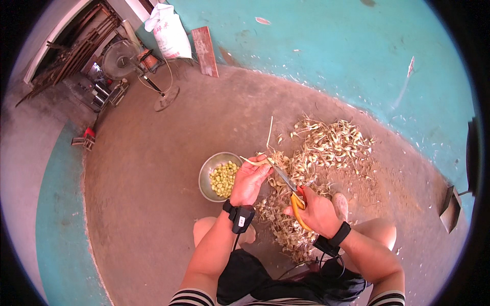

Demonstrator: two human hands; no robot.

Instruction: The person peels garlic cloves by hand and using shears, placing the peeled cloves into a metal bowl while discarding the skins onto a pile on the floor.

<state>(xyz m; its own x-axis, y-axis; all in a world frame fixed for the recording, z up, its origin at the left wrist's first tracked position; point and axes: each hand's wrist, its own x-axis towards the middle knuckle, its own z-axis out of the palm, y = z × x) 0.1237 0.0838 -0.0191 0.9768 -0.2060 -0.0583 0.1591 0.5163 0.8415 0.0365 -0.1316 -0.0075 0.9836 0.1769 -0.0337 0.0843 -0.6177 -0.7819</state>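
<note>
My left hand (248,183) pinches a pale bulb with a long dry stalk (255,162), its root end pointing to the right. In my right hand (318,211) is a pair of scissors (283,176) with orange handles, and the blades reach to the bulb's root end. Left of my left hand stands a round metal bowl (204,186) with peeled, yellow-green bulbs or cloves (222,179) in it. Beyond my right hand lies a heap of unpeeled bulbs with dry stalks (333,143). Between my legs is a pile of dry husks and trimmings (289,233).
A pedestal fan (121,60) stands at the upper left, near a white woven sack (171,36) and a board (205,51) leaning on the teal wall (325,42). A small stool (85,141) is far left. A dustpan-like metal object (450,209) is at the right.
</note>
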